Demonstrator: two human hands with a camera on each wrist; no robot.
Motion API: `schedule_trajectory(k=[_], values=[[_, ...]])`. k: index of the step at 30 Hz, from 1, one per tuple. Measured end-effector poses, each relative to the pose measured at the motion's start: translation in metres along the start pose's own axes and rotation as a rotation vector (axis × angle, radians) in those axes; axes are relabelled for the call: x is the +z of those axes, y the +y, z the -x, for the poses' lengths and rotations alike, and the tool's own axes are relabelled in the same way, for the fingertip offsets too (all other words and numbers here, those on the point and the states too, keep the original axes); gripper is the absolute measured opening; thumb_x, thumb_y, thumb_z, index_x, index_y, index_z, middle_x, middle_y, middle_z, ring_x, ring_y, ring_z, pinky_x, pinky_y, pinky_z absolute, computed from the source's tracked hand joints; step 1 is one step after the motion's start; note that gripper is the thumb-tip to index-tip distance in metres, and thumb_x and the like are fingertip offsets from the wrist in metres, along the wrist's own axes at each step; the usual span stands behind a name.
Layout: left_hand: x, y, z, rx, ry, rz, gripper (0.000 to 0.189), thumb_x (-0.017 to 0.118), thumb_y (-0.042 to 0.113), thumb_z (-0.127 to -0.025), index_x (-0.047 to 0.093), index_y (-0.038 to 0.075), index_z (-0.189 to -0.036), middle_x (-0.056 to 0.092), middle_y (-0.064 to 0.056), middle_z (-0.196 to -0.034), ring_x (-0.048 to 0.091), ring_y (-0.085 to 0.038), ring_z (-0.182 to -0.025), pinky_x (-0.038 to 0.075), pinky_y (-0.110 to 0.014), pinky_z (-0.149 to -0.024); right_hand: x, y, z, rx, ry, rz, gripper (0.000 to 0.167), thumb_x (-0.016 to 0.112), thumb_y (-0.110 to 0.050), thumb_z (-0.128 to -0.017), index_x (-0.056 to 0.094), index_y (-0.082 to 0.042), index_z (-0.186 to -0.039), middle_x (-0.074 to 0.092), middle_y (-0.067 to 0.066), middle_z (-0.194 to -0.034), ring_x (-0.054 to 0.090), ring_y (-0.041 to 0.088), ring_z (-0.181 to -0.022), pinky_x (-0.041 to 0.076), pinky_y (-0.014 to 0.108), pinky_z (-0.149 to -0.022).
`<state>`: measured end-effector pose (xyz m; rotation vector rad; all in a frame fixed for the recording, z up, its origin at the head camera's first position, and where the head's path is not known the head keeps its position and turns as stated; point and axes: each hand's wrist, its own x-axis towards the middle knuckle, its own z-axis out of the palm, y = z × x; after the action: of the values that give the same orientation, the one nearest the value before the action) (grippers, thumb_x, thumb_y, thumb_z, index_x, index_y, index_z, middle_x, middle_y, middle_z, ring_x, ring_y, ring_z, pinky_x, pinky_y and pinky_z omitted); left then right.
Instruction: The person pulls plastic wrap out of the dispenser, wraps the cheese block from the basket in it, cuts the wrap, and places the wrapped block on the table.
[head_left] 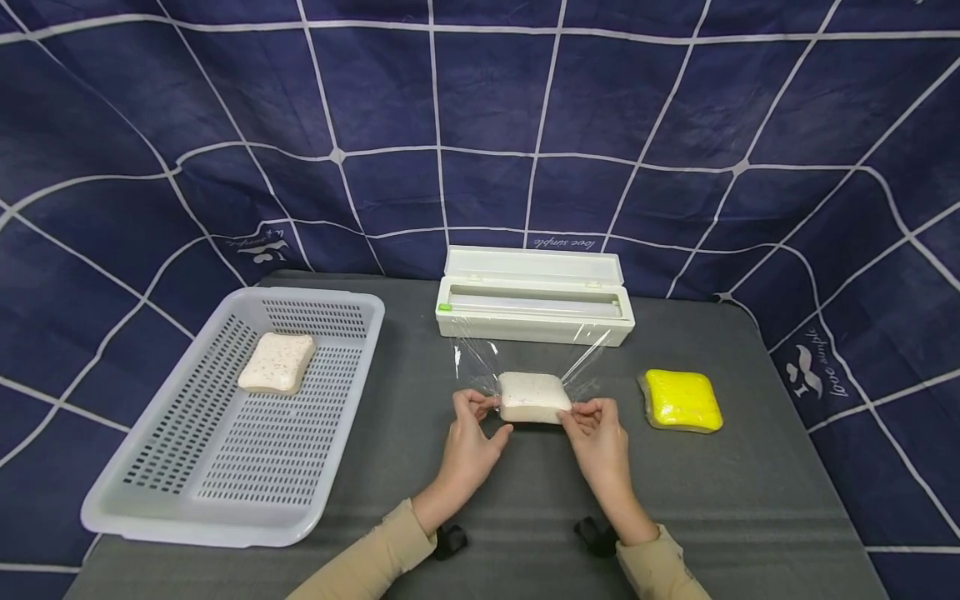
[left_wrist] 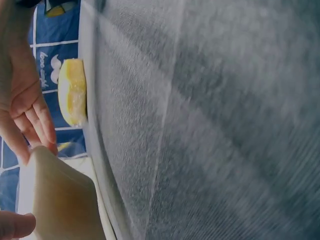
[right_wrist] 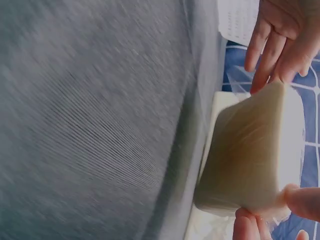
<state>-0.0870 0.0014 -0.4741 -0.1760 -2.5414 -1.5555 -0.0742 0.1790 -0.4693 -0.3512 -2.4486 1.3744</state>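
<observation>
A pale, speckled, rounded sponge [head_left: 534, 396] stands between both hands, its far side against clear cling film [head_left: 588, 358] that stretches back toward a white film dispenser box [head_left: 536, 332]. At its left end my left hand [head_left: 470, 433] pinches the edge, the thumb lower and partly apart. My right hand [head_left: 602, 437] pinches the right end, with thumb on the near corner. In the right wrist view the sponge's underside [right_wrist: 245, 155] is tilted up and film wrinkles over it; right fingertips grip its corner. Left fingers reach its other end.
A grey perforated basket [head_left: 247, 536] stands to the left, holding another speckled sponge [head_left: 277, 363]. Right of the hands lies a yellow-topped sponge [head_left: 682, 400] in shiny film. The dispenser's lid [head_left: 534, 263] is raised. Dark blue checked cloth [head_left: 487, 100] hangs behind the grey table.
</observation>
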Motion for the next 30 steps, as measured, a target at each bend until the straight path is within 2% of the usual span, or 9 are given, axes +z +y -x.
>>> schedule_trajectory(k=[4, 9, 11, 13, 16, 18, 24, 30], values=[[0.001, -0.003, -0.009, 0.039, -0.010, 0.069, 0.054, 0.075, -0.008, -0.079, 0.035, 0.004, -0.113, 0.066, -0.015, -0.116, 0.063, -0.029, -0.117, 0.048, -0.036, -0.104, -0.001, -0.004, -0.008, -0.009, 0.024, 0.003, 0.029, 0.075, -0.009, -0.087, 0.050, 0.001, -0.097, 0.072, 0.021, -0.100, 0.073, 0.031, -0.087, 0.058, 0.025, -0.069], [0.003, -0.009, -0.023, 0.095, 0.020, 0.046, 0.052, 0.076, -0.003, -0.082, 0.036, 0.003, -0.114, 0.064, -0.015, -0.112, 0.063, -0.030, -0.115, 0.049, -0.036, -0.102, 0.002, -0.008, -0.014, -0.009, 0.014, -0.022, 0.030, 0.075, -0.012, -0.088, 0.052, 0.002, -0.102, 0.071, 0.022, -0.103, 0.072, 0.030, -0.087, 0.055, 0.017, -0.068], [0.004, -0.010, -0.028, 0.113, 0.031, 0.023, 0.052, 0.077, 0.001, -0.083, 0.037, 0.003, -0.116, 0.063, -0.016, -0.112, 0.064, -0.030, -0.113, 0.050, -0.036, -0.101, 0.004, -0.009, -0.015, -0.022, -0.006, -0.023, 0.036, 0.077, -0.012, -0.086, 0.053, 0.003, -0.107, 0.069, 0.021, -0.104, 0.071, 0.029, -0.088, 0.055, 0.018, -0.070], [0.005, -0.012, -0.032, 0.124, 0.043, 0.021, 0.050, 0.076, 0.003, -0.084, 0.038, 0.002, -0.116, 0.062, -0.017, -0.112, 0.065, -0.031, -0.111, 0.051, -0.036, -0.099, 0.005, -0.009, -0.016, -0.040, -0.028, -0.023, 0.044, 0.080, -0.011, -0.082, 0.053, 0.004, -0.114, 0.067, 0.021, -0.106, 0.070, 0.030, -0.091, 0.058, 0.027, -0.076], [0.006, -0.012, -0.039, 0.121, 0.051, 0.044, 0.048, 0.076, 0.005, -0.085, 0.041, 0.000, -0.117, 0.061, -0.017, -0.112, 0.066, -0.030, -0.108, 0.053, -0.035, -0.096, 0.007, -0.008, -0.019, -0.073, -0.042, -0.018, 0.055, 0.082, -0.009, -0.079, 0.052, 0.004, -0.124, 0.065, 0.021, -0.111, 0.067, 0.032, -0.099, 0.056, 0.039, -0.085], [0.006, -0.013, -0.042, 0.111, 0.054, 0.060, 0.046, 0.075, 0.007, -0.086, 0.044, -0.001, -0.119, 0.061, -0.017, -0.113, 0.066, -0.029, -0.107, 0.054, -0.033, -0.095, 0.009, -0.008, -0.023, -0.090, -0.033, -0.030, 0.056, 0.082, -0.008, -0.079, 0.053, 0.004, -0.126, 0.064, 0.021, -0.115, 0.066, 0.033, -0.104, 0.055, 0.042, -0.090], [0.006, -0.010, -0.047, 0.068, 0.040, 0.064, 0.043, 0.072, 0.016, -0.090, 0.049, 0.001, -0.124, 0.060, -0.015, -0.120, 0.066, -0.025, -0.110, 0.054, -0.031, -0.094, 0.015, -0.008, -0.033, -0.129, 0.000, -0.112, 0.046, 0.079, -0.006, -0.082, 0.057, 0.003, -0.121, 0.063, 0.020, -0.117, 0.066, 0.033, -0.111, 0.054, 0.037, -0.095], [0.006, -0.008, -0.049, 0.069, 0.059, 0.069, 0.039, 0.072, 0.017, -0.091, 0.051, 0.003, -0.120, 0.064, -0.013, -0.115, 0.068, -0.023, -0.105, 0.056, -0.030, -0.089, 0.016, -0.009, -0.036, -0.163, 0.035, -0.130, 0.042, 0.079, -0.007, -0.081, 0.058, 0.003, -0.117, 0.064, 0.018, -0.112, 0.068, 0.031, -0.103, 0.056, 0.035, -0.090]])
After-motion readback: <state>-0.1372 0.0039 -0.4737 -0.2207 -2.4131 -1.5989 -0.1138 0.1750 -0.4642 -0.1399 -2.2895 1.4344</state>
